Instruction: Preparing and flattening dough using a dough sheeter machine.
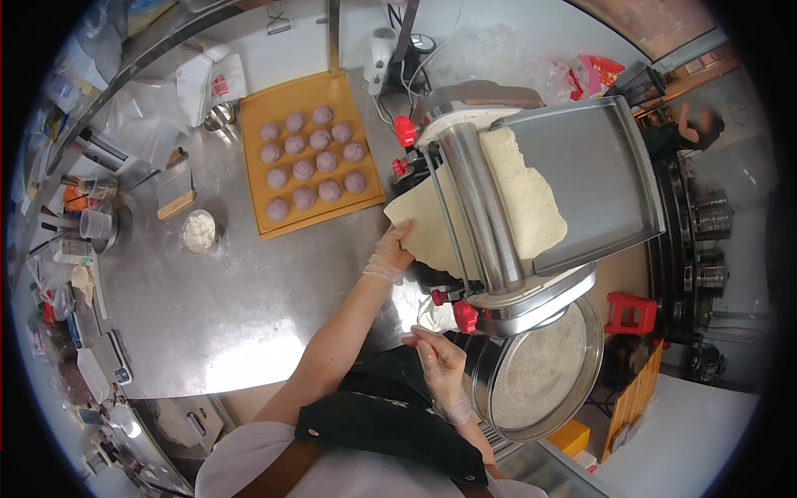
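A steel dough sheeter (486,212) with red knobs stands at the right of the worktop. Pale dough (523,199) lies folded on its feed tray (594,183) and passes under the steel roller, and a flat sheet hangs out on the left side. At the outer edge of that sheet, my left hand (395,251), in a clear glove, grips the dough, thumb on top. My right hand (440,365), also gloved, is held in front of my apron, just below a red knob (465,316). Its fingers are curled together, and whatever they may hold is hidden.
A golden tray (253,195) of purple balls sits left of the sheeter. Further left are a bowl of white flour (199,232) and a wooden-handled scraper (177,204). Below the sheeter is a large round sieve (544,373). A red stool (630,313) stands at right; another person is beyond.
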Demonstrator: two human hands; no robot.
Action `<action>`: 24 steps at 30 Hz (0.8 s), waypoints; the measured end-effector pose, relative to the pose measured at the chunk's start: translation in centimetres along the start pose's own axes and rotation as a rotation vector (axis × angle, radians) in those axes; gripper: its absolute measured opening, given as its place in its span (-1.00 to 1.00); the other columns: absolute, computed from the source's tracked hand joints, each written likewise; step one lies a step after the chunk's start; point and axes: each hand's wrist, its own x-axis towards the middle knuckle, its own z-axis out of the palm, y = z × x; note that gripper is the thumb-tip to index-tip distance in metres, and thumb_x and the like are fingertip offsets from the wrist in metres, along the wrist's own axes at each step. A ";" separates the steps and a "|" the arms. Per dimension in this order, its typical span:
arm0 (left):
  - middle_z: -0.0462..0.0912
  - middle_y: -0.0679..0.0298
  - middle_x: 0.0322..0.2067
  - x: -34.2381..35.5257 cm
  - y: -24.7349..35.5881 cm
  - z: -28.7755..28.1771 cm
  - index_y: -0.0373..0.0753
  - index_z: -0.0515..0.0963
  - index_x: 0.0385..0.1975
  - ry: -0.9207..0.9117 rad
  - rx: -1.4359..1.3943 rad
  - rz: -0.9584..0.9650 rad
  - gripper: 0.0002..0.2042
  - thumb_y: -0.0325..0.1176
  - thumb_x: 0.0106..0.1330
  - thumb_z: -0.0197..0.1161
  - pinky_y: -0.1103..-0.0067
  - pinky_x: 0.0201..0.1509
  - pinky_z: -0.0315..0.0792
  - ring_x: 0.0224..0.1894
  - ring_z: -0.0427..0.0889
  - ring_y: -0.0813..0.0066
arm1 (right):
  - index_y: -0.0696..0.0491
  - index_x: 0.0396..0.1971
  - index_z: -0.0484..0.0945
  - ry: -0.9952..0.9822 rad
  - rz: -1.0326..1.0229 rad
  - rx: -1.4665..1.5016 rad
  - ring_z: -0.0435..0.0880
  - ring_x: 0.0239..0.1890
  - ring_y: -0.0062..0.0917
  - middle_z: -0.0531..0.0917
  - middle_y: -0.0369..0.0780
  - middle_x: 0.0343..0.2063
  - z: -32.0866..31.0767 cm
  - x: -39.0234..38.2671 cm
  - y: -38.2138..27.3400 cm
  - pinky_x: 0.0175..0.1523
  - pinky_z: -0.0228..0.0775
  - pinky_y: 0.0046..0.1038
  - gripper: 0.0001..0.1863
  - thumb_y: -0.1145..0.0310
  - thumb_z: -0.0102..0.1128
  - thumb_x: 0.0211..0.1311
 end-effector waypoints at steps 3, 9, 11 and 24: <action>0.55 0.26 -0.03 -0.4 0.5 -0.5 -0.15 0.37 0.06 0.012 0.003 0.004 -0.63 -0.52 0.25 0.21 0.21 0.14 0.43 0.06 0.54 0.24 | 0.25 -0.15 0.59 0.022 -0.012 -0.024 0.70 -0.25 -0.49 0.72 -0.13 -0.33 0.5 0.0 0.1 -0.07 0.49 -0.51 -0.80 0.52 0.11 0.28; 0.50 0.18 0.04 -2.2 2.3 -0.9 -0.21 0.31 0.13 0.022 0.078 0.062 -0.61 -0.49 0.30 0.15 0.23 0.19 0.41 0.09 0.51 0.20 | 0.25 -0.12 0.58 -0.006 0.019 -0.020 0.69 -0.24 -0.50 0.71 -0.14 -0.31 1.6 -0.3 0.9 -0.05 0.48 -0.53 -0.78 0.49 0.09 0.31; 0.50 0.18 0.04 -2.8 3.0 -0.6 -0.21 0.31 0.13 0.035 0.091 0.048 -0.61 -0.50 0.30 0.15 0.22 0.19 0.41 0.09 0.51 0.20 | 0.25 -0.10 0.57 -0.008 0.089 -0.035 0.68 -0.23 -0.52 0.71 -0.14 -0.30 2.3 -0.8 0.5 -0.04 0.48 -0.53 -0.77 0.50 0.08 0.31; 0.45 0.18 0.08 -8.1 8.0 2.4 -0.21 0.28 0.15 0.094 0.211 0.091 -0.63 -0.51 0.35 0.06 0.22 0.20 0.38 0.12 0.47 0.21 | 0.23 0.05 0.48 0.052 0.439 0.258 0.64 -0.16 -0.49 0.69 -0.12 -0.24 5.9 -2.9 7.7 0.14 0.35 -0.46 -0.62 0.27 -0.02 0.41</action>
